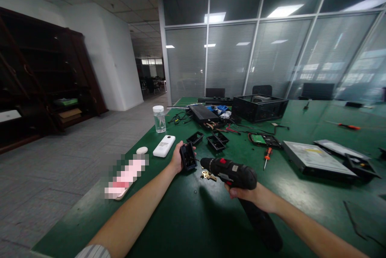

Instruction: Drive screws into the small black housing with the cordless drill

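My left hand point(177, 158) is closed round a small black rectangular frame part point(188, 156), holding it upright just above the green table point(187, 217). My right hand point(251, 196) grips a black electric screwdriver point(230, 172) with a red button on top, its tip pointing left at the frame part. A small brass piece point(208, 175) lies on the table below the tool's nose.
Three more black frames point(211, 139) lie behind my hands. A white remote point(164, 145), a clear jar point(159, 118), a red-handled screwdriver point(267, 155), a circuit board point(263, 140), an optical drive point(318, 159), a black chassis point(258, 108) and cables are spread about.
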### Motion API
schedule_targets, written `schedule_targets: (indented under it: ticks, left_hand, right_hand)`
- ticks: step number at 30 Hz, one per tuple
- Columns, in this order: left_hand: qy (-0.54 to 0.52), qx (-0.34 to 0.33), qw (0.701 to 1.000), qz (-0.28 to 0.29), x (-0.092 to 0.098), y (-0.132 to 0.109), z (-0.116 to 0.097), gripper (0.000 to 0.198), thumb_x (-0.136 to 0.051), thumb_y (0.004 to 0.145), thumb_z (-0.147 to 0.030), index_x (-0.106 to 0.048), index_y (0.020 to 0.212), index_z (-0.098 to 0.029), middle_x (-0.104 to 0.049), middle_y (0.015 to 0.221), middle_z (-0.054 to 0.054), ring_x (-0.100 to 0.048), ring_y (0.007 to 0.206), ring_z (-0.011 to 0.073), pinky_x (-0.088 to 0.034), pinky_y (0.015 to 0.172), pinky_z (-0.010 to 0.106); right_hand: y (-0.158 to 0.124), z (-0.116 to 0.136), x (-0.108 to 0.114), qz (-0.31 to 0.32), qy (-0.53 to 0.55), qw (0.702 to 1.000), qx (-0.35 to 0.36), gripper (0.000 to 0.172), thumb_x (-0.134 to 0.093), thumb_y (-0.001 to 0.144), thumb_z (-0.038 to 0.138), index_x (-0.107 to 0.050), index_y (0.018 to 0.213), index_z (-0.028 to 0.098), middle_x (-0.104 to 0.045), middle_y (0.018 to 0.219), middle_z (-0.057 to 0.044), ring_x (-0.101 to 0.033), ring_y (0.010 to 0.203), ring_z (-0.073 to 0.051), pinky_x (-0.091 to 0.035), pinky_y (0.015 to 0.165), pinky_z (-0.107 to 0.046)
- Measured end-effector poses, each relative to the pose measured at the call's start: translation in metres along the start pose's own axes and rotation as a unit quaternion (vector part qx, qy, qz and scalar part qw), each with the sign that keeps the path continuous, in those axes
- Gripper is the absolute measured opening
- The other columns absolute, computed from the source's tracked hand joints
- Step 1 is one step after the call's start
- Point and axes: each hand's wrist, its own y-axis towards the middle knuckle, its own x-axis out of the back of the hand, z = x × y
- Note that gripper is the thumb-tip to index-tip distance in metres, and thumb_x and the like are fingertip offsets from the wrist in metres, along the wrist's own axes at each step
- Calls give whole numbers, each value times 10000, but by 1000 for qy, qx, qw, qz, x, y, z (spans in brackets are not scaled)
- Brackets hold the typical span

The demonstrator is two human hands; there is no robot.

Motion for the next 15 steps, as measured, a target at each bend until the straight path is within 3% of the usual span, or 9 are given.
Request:
schedule_targets:
  ticks: [6, 15]
  left_hand:
    - [6, 1, 1000, 7, 2, 1, 1, 573, -436, 789, -572, -653, 941, -65, -679, 765, 154, -648, 669, 260, -496, 588, 360]
    - [1, -3, 1000, -5, 0, 0, 0, 520, -459, 790, -547, -649, 926, -82, -684, 796, 144, -653, 673, 257, -497, 584, 359]
  right_hand:
    - [0, 0, 0, 4, 5, 1000, 2, 347, -606, 787, 488, -574, 846, 148, -533, 783, -29, -507, 746, -177, -448, 720, -321]
    - [0, 0, 0, 10, 8, 1000, -1, 365, -600, 787, 496, -601, 897, 148, -523, 791, -26, -499, 745, -171, -460, 723, -321]
